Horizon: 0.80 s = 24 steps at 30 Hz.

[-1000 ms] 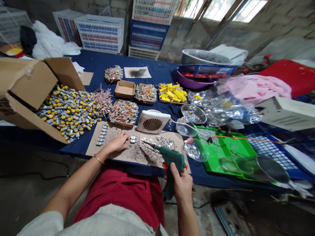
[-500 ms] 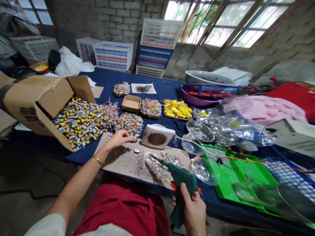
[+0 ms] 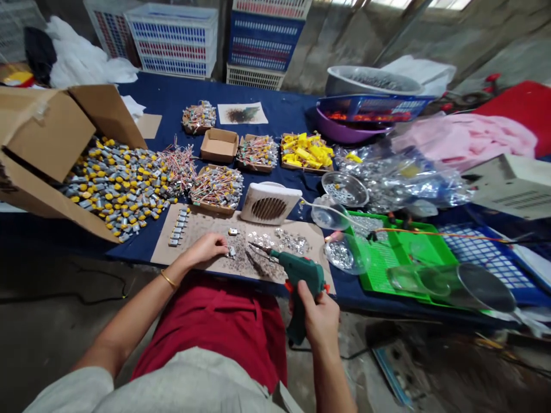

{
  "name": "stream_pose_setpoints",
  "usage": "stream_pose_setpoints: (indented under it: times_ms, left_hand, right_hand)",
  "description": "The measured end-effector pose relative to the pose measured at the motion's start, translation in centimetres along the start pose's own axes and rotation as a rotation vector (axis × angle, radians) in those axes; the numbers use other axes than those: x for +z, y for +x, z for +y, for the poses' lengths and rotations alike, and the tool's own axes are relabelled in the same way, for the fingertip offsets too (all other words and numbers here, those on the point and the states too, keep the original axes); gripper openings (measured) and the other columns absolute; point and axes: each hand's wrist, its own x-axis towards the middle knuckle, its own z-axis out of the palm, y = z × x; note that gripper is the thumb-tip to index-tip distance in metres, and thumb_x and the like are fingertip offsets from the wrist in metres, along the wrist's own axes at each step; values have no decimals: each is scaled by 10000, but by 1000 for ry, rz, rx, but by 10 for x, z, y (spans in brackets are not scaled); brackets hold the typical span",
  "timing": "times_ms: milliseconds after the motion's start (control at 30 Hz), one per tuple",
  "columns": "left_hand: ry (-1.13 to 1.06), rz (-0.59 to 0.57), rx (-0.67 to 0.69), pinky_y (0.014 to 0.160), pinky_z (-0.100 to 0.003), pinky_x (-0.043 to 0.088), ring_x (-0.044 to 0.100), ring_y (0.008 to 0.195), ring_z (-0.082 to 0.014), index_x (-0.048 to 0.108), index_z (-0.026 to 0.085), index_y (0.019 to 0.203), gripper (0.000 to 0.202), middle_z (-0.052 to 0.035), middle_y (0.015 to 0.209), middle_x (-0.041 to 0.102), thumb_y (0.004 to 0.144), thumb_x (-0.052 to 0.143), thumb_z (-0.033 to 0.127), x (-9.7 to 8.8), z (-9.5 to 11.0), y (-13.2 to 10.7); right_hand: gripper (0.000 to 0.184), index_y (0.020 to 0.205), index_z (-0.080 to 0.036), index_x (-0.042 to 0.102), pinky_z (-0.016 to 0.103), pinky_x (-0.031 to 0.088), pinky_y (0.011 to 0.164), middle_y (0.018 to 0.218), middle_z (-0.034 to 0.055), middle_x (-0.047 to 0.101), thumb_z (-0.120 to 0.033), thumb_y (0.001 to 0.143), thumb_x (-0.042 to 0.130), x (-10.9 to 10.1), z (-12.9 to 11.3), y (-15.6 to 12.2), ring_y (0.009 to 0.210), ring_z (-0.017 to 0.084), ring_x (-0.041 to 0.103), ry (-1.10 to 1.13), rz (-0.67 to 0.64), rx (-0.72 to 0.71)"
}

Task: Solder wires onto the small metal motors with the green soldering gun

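My right hand (image 3: 317, 316) is wrapped round the grip of a green soldering gun (image 3: 297, 282), whose metal tip points left over a cardboard work sheet (image 3: 202, 226). My left hand (image 3: 208, 249) rests on that sheet with fingers curled, pinching a small silver motor (image 3: 231, 251) near the gun's tip. Another small motor (image 3: 233, 232) lies just beyond. A row of finished small motors (image 3: 178, 226) lies at the sheet's left edge.
An open cardboard box (image 3: 47, 143) spills yellow-capped motors (image 3: 116, 186) at left. Small trays of wired parts (image 3: 217, 188) and yellow pieces (image 3: 306, 152), a white fan (image 3: 268, 203), clear bowls (image 3: 344, 189), a green tray (image 3: 398, 255) and stacked crates (image 3: 176, 40) surround the sheet.
My left hand came back from the tray of wired parts to the sheet, now holding a motor near the gun's tip. The view tilted down again.
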Motion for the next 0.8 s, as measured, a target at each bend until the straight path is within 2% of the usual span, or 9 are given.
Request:
stream_pose_setpoints:
  times_ms: [167,267,367,467,533,667,800]
  left_hand:
    - [37,-82,84,671,-224,392,573,712,-152,713,131,750,291,-47,756,701,849,502,306,-14,4,-1]
    - [39,-43,82,703,-226,406,594,753,-163,722,133,793,302,-55,796,715,856,494,321,-15,2,2]
    - [-36,-14,50,666,-224,414,602,720,-158,722,125,867,340,-48,798,716,875,465,349,-14,-1,4]
    - [-12,-106,62,642,-220,404,597,680,-150,728,135,854,318,-33,752,710,866,491,348,-16,-4,-3]
    - [44,-147,104,680,-222,405,605,723,-156,738,148,828,271,-38,778,718,845,537,328,-18,-5,-11]
    - [86,-56,94,772,-236,419,620,827,-176,747,162,847,239,-58,870,734,847,549,298,-17,-5,-21]
    - [99,32,34,781,-241,437,630,810,-169,724,173,923,244,-42,851,731,872,518,294,-14,-5,-21]
  right_hand:
    - [437,581,-176,657,249,422,385,473,37,583,-589,723,674,5,-4,6,438,162,540,-89,-29,-84]
    - [457,501,-188,609,250,399,363,449,29,545,-587,712,684,9,-9,8,409,145,494,-133,-60,-95]
    - [481,466,-196,574,249,379,350,440,30,529,-597,711,678,10,-15,7,398,139,477,-171,-98,-107]
    - [491,480,-194,590,254,385,357,456,44,550,-612,730,652,9,-17,6,407,147,496,-178,-111,-116]
    - [487,494,-191,602,258,398,367,471,49,564,-613,731,653,9,-14,6,413,152,508,-168,-97,-116]
    - [482,489,-190,590,256,397,362,459,37,548,-599,734,660,10,-9,6,400,146,497,-178,-77,-117]
    - [509,477,-184,576,244,379,346,437,28,535,-612,745,640,14,-10,3,387,138,482,-190,-109,-113]
